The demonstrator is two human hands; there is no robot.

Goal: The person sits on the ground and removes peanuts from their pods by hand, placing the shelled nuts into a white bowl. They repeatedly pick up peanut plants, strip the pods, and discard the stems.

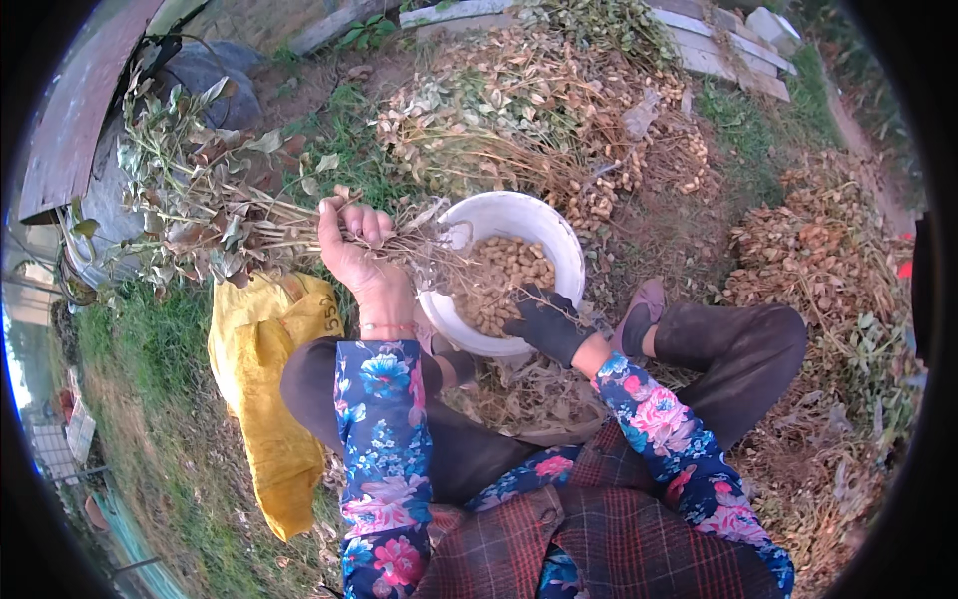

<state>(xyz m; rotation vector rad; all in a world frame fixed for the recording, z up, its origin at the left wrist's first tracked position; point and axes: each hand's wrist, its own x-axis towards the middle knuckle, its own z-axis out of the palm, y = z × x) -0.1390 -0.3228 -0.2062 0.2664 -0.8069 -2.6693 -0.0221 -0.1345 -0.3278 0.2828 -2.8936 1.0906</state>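
Observation:
My bare left hand (364, 247) is closed around a bundle of dried peanut plants (247, 222). Their leafy tops stick out to the left, while the tangled root ends (438, 251) hang over a white bucket (566, 247). Shelled-looking but whole, unshelled peanuts (516, 262) lie inside that bucket. At its near right rim is my right hand (552, 323) in a dark glove, over the peanuts. Thin root strands cross the glove; whether the fingers grip anything is hidden.
Beyond the bucket lies a large heap of peanut plants (516, 112) with pods attached. A pile of dry plants (808, 254) sits to the right. A yellow woven sack (273, 389) rests by my left knee. Weathered boards (718, 49) edge the back.

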